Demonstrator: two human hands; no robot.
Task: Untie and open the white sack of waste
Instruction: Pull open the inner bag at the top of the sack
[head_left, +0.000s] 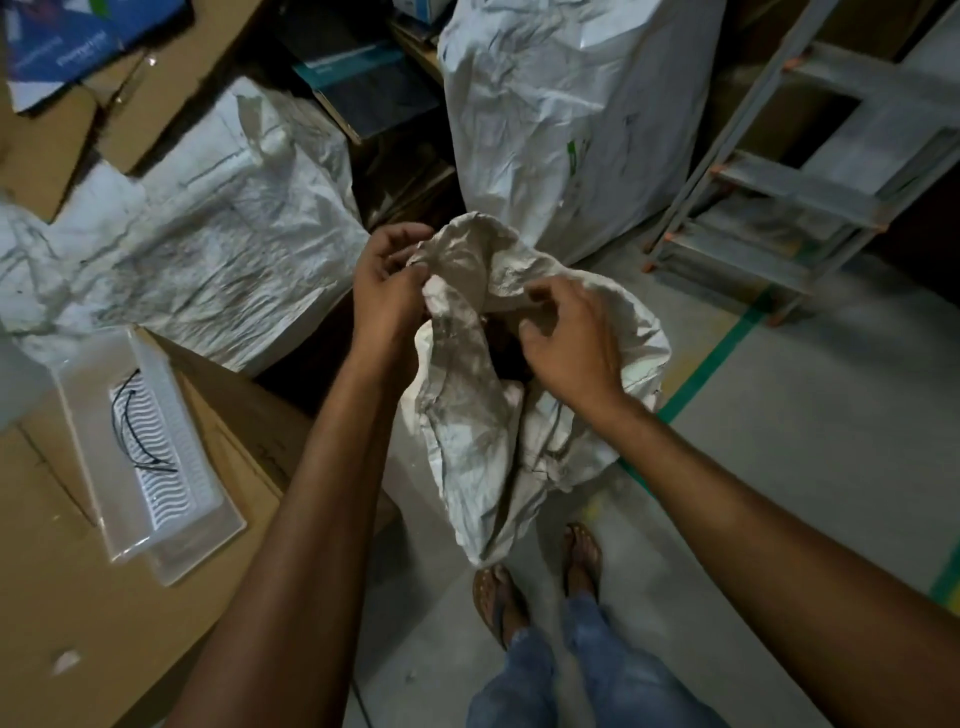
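Far to the left of the white sack (467, 415), a clear tray (93, 447) lay on a cardboard box (78, 597). It held a few thin black strands (124, 415), perhaps ties put there so they would not be lost, though that could not be told for certain. Up and to the left of the white sack, a slumped sack (208, 234) lay against the box, well clear of the work.

The left hand (387, 291) was at the white sack's left rim. Its fingers were curled and pinched a fold of the cloth, most likely to anchor that side while the mouth was drawn apart. The white sack itself stood on the floor just ahead of the person's feet (493, 597), propped upright by the hands so that its contents would not spill. No knot or cord showed at its neck, and a dark gap showed between the rims, so the untying looked finished and the opening seemed under way. A tall sack (561, 119) stood directly behind it.

The right hand (566, 338) was over the white sack's right rim with its fingers bent like a claw. Whether they had cloth nipped between them or only hovered above it could not be told. The next move probably called for pulling the two rims apart.

Right of the white sack, green tape (727, 343) ran across the floor, and beyond it stood metal steps (810, 171).
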